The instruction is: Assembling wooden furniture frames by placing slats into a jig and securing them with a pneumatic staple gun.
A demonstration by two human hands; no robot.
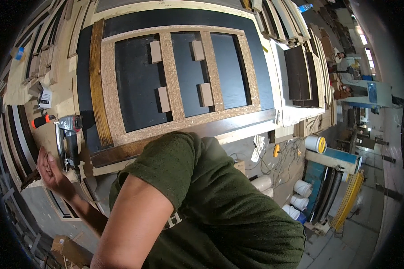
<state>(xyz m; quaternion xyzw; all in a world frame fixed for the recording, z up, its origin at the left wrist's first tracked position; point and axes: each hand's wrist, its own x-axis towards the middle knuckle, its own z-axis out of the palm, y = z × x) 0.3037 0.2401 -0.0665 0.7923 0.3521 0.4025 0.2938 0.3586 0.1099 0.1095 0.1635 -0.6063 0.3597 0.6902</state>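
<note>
The left hand [50,167] was out at the near left edge of the pale wooden workbench [296,114]. Its fingers were half curled and loose, and it held nothing. Just to the right of the hand lay a grey metal nail gun with a black handle [68,136], flat on the bench. The fingertips were very near the gun's handle, but I could not tell if they touched it. A little farther off, by the gun's head, lay a small tool with an orange and black grip [43,120].

The right hand was out of sight. Only the bare upper arm and the dark green shirt sleeve [166,161] showed, and they filled the near middle of the view.

On the bench lay a big dark panel [137,83] with a frame of speckled chipboard strips [173,74] on top of it. Four short, pale wood blocks [155,51] sat beside the upright strips. A long brown wood strip [98,80] ran along the left side of the frame.

Far to the right, white plastic buckets [302,188] stood on the floor.
</note>
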